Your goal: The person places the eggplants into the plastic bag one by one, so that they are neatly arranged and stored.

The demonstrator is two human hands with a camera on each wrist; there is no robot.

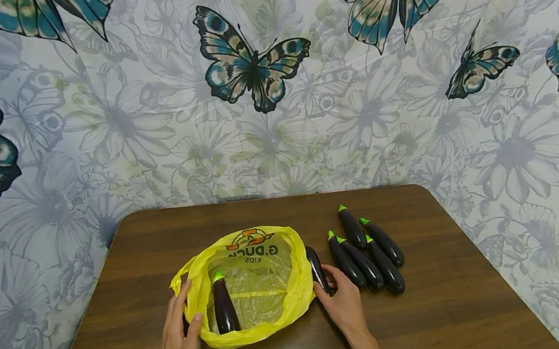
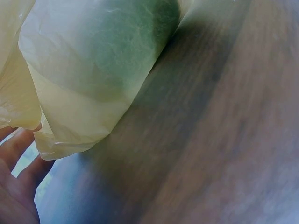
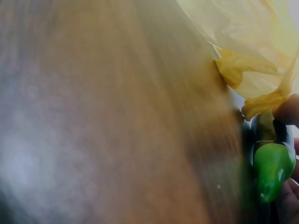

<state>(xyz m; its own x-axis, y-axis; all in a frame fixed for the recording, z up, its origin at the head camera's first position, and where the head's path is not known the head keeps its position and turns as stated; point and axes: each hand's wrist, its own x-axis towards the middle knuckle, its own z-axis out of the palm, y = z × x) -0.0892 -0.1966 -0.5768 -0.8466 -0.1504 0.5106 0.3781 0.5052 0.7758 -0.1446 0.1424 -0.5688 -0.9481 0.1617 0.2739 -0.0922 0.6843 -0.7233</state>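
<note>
A yellow plastic bag (image 1: pixel 302 284) stands with its mouth spread wide on the table. Inside, toward its left, one dark purple eggplant (image 1: pixel 225 309) leans with its green stem end up. At the bag's left rim, my left hand (image 1: pixel 177 333) holds the plastic between thumb and fingers. My right hand (image 1: pixel 343 303) grips another eggplant (image 1: pixel 314 264) just outside the right rim. In the right wrist view, that eggplant's green stem end (image 3: pixel 273 165) points toward the camera, and the thumb (image 3: pixel 288 111) lies against a fold of the bag.
Several more eggplants (image 1: pixel 366 267) lie in a group right of my right hand, green stems pointing mostly away. The brown wooden table (image 1: pixel 464 303) ends at the back before a wall covering (image 1: pixel 278 158) with butterflies and flowers.
</note>
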